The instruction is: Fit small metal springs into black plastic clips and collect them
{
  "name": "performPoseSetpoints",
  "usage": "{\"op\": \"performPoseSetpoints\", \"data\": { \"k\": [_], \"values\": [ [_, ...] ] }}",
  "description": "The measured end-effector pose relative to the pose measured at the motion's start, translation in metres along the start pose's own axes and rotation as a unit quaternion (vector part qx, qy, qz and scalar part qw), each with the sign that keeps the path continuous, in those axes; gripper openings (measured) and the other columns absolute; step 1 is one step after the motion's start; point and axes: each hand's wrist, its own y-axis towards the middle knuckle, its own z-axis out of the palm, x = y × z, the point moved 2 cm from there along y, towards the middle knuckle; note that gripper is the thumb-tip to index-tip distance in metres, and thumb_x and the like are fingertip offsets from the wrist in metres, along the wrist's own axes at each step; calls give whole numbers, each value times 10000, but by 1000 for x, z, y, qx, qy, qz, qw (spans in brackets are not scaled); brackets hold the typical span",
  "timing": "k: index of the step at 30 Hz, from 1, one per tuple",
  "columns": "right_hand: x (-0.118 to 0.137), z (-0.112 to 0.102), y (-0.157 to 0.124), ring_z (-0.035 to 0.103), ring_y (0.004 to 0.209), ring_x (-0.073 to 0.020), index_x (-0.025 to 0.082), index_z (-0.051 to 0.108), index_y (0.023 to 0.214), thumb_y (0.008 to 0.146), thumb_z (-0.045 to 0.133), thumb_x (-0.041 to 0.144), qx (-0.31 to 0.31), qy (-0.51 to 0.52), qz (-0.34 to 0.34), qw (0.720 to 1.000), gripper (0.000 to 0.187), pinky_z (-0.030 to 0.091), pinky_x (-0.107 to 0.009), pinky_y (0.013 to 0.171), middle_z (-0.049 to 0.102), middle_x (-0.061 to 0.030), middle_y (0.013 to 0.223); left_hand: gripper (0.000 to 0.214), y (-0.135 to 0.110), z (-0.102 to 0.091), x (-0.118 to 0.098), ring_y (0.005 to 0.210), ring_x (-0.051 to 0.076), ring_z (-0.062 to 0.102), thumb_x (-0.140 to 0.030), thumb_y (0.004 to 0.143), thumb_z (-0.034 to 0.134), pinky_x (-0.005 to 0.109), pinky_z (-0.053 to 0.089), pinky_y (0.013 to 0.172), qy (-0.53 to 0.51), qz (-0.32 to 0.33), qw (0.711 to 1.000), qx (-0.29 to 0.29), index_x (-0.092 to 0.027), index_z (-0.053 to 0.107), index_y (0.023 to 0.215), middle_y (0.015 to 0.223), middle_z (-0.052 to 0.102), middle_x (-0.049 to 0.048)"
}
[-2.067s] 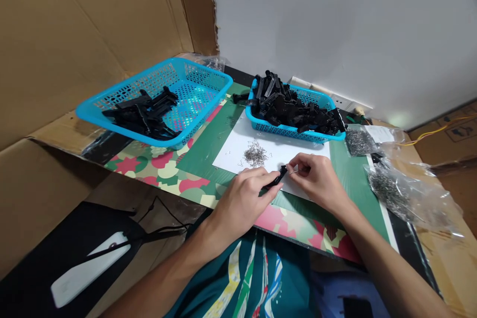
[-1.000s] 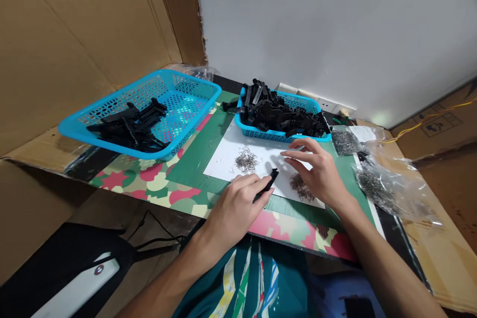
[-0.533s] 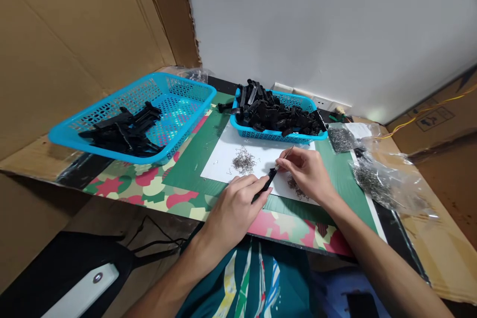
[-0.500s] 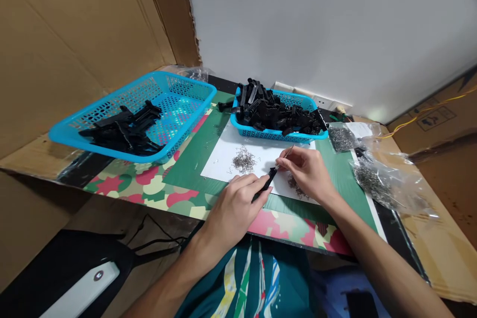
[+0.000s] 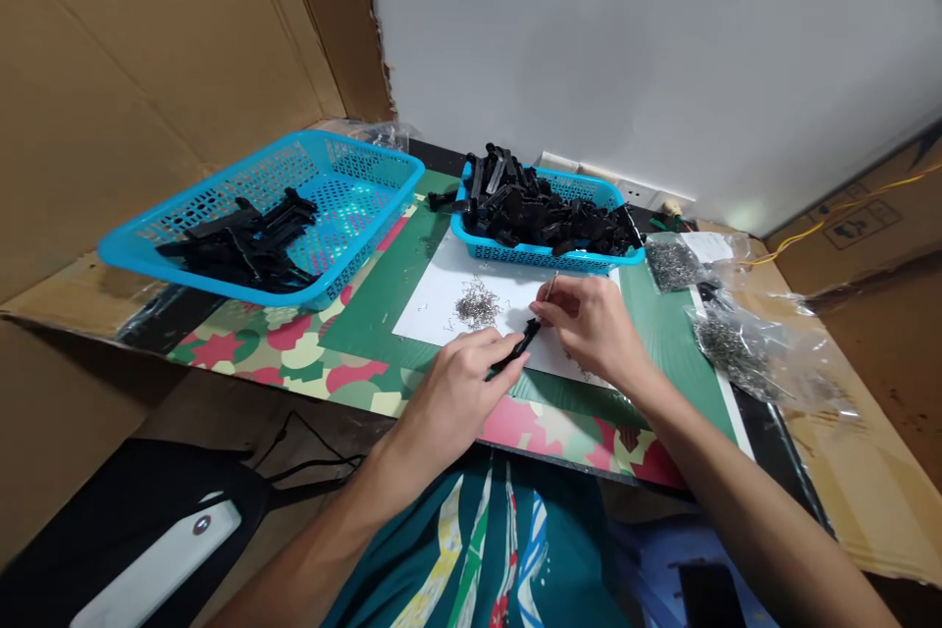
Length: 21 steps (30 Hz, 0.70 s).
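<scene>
My left hand point(image 5: 471, 378) is closed around a narrow black plastic part point(image 5: 519, 349), whose far end sticks out past the fingertips. Close by, my right hand point(image 5: 589, 319) pinches a thin, shiny metal piece point(image 5: 551, 287), slanted over that far end. Whether it is a tool or a bent wire is too small to tell. Below both hands lies a white sheet of paper point(image 5: 423, 309). A pile of small bent wire pieces point(image 5: 478, 304) rests on it, left of my right hand. A second pile is mostly hidden under my right hand.
A blue basket point(image 5: 551, 258) heaped with black parts stands behind my hands. At the left, a larger blue basket point(image 5: 345, 260) holds several black parts. Plastic bags of metal pieces point(image 5: 736, 353) lie at the right. Cardboard point(image 5: 169, 39) walls off the left side.
My right hand has shifted slightly left, and the thin metal piece now stands more upright near the black part's end. The whole view has moved a little. My left hand keeps its grip.
</scene>
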Motion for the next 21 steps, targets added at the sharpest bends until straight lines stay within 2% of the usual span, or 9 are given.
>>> {"op": "performPoseSetpoints", "data": {
  "k": [4, 11, 14, 17, 19, 21],
  "values": [
    [-1, -1, -1, 582, 561, -158, 186, 712, 758, 921, 681, 201, -1, -10, -3, 1000, 168, 385, -290, 589, 687, -15, 633, 254, 0, -1, 2, 693, 140, 617, -197, 1026, 623, 295, 528, 707, -6, 4, 1000, 2, -173, 765, 1235, 925, 717, 24],
    [-4, 5, -3, 589, 614, -163, 194, 696, 805, 949, 662, 187, -33, 6, -26, 999, 148, 398, -283, 630, 674, -5, 675, 205, 5, -5, -2, 630, 125, 543, -231, 1021, 625, 258, 463, 626, 3, -15, 1000, -15, -186, 776, 1152, 785, 619, -14],
    [-6, 2, -2, 664, 774, -189, 193, 694, 976, 1033, 542, 200, -58, -3, -51, 997, 163, 441, -285, 715, 744, -51, 889, 208, 5, -11, -2, 625, 129, 521, -308, 1033, 624, 255, 443, 601, -9, -44, 996, -81, -212, 772, 1143, 792, 623, -9],
    [-7, 0, 2, 685, 973, -225, 185, 680, 1103, 1070, 414, 146, -25, -44, -67, 996, 270, 449, -304, 808, 759, -102, 1085, 247, 3, -18, 3, 765, 158, 628, -381, 1033, 630, 263, 492, 665, -75, -81, 981, -159, -221, 758, 1170, 996, 723, 38],
    [-6, 4, 7, 684, 987, -234, 171, 683, 1098, 1059, 422, 125, 14, -58, -58, 996, 269, 440, -304, 805, 761, -115, 1091, 256, 3, -22, 9, 941, 193, 691, -393, 1024, 644, 274, 535, 770, -134, -94, 967, -194, -222, 757, 1177, 1150, 741, 61],
    [-3, 11, 13, 686, 905, -229, 162, 697, 1091, 1043, 513, 169, 38, -66, -35, 996, 190, 424, -291, 748, 770, -112, 1024, 251, 3, -24, 16, 1014, 207, 706, -394, 1007, 674, 280, 549, 822, -177, -107, 955, -214, -221, 765, 1165, 1205, 742, 67]
  ]
}}
